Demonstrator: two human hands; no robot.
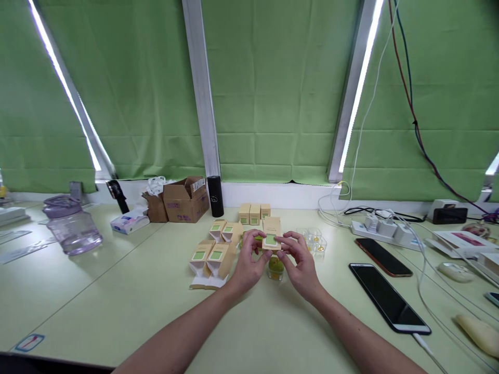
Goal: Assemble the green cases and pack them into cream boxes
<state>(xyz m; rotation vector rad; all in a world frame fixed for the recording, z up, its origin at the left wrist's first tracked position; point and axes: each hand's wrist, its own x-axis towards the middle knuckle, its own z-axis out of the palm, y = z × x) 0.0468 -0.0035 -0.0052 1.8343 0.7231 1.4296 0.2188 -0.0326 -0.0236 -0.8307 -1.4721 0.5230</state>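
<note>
Between both hands I hold a small kraft paper box (272, 228) with a green square on its front. My left hand (251, 254) pinches its left edge, and my right hand (298, 259) grips its right edge. Just below the box stands a small clear cup (276, 270) with something green in it. To the left lie several similar kraft boxes (218, 254) with white inner flaps showing. Behind, a row of upright kraft boxes (254, 213) stands on the table. Right of my hands sit several clear cups (314, 239) with small yellowish bits in them.
A brown carton (185, 202) and a black cylinder (215, 196) stand at the back. On the left are a purple water jug (72, 226) and a tissue pack (130, 220). Two phones (390, 296), a power strip (384, 234) and loose white cables lie on the right.
</note>
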